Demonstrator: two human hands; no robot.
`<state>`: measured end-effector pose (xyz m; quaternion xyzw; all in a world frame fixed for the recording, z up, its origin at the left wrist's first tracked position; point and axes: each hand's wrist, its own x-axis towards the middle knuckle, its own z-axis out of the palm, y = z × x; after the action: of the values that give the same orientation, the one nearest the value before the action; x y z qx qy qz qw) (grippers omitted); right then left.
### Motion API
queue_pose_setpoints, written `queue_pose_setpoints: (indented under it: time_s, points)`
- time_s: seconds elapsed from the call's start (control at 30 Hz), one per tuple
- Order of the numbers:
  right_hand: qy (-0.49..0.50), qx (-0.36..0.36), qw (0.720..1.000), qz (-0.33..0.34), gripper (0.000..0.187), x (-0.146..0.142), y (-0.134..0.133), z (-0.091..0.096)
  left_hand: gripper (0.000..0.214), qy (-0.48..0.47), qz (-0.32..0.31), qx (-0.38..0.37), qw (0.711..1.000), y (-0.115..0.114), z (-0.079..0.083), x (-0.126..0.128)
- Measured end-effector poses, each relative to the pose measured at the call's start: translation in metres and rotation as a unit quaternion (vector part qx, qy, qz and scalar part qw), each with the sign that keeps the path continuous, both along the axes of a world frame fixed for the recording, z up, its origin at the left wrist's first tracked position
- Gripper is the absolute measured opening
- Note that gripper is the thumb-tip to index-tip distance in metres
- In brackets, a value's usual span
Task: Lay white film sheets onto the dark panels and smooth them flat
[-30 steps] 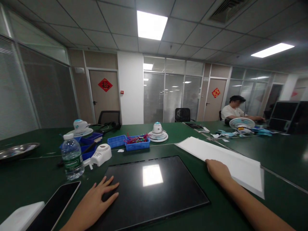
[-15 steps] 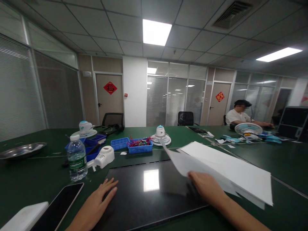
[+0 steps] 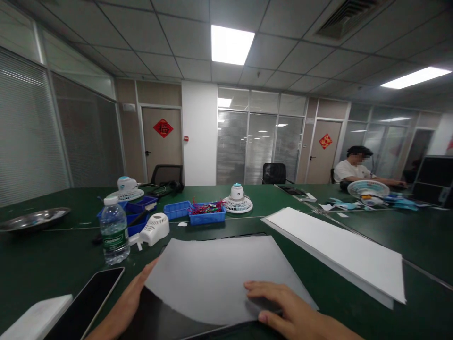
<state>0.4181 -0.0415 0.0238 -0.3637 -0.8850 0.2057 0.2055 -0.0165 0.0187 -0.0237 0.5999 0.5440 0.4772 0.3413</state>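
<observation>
Currently, a white sheet [image 3: 212, 269] covers most of a dark panel [image 3: 154, 314] at six o'clock on the worktop [image 3: 307, 245]. At the sheet's four o'clock, the right hand [image 3: 286, 307] has thumb and fingers parted; at nine, the left hand [image 3: 134, 285] has hidden fingertips, grip unclear. White boards [image 3: 339, 255] lie at three.

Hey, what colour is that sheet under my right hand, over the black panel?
The sheet looks plain pale grey, best seen in the head view.
</observation>
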Motion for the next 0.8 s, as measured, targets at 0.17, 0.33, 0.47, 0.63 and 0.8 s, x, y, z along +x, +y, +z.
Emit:
queue_pose_setpoints:
  time_s: [0.17,0.33,0.47,0.63,0.8]
  points:
    - [-0.052,0.154,0.977,-0.139,0.039,0.028,0.030,-0.011,0.090,-0.126,0.016,-0.049,0.991,0.007,0.005,-0.001]
    - [-0.056,0.123,0.985,-0.110,0.036,0.049,0.041,-0.009,0.080,0.076,0.049,-0.033,0.995,0.006,0.013,0.004]
    - [-0.036,0.121,0.986,-0.111,0.037,0.066,0.051,-0.014,0.061,0.312,0.013,0.034,0.950,-0.009,0.020,0.017]
    - [-0.168,0.163,0.903,-0.361,0.040,0.124,0.081,-0.023,0.049,0.429,-0.010,0.012,0.903,-0.026,0.033,0.027]
    - [-0.201,0.112,0.812,-0.537,0.069,0.177,0.092,-0.042,0.043,0.460,0.010,0.014,0.888,-0.034,0.043,0.026]
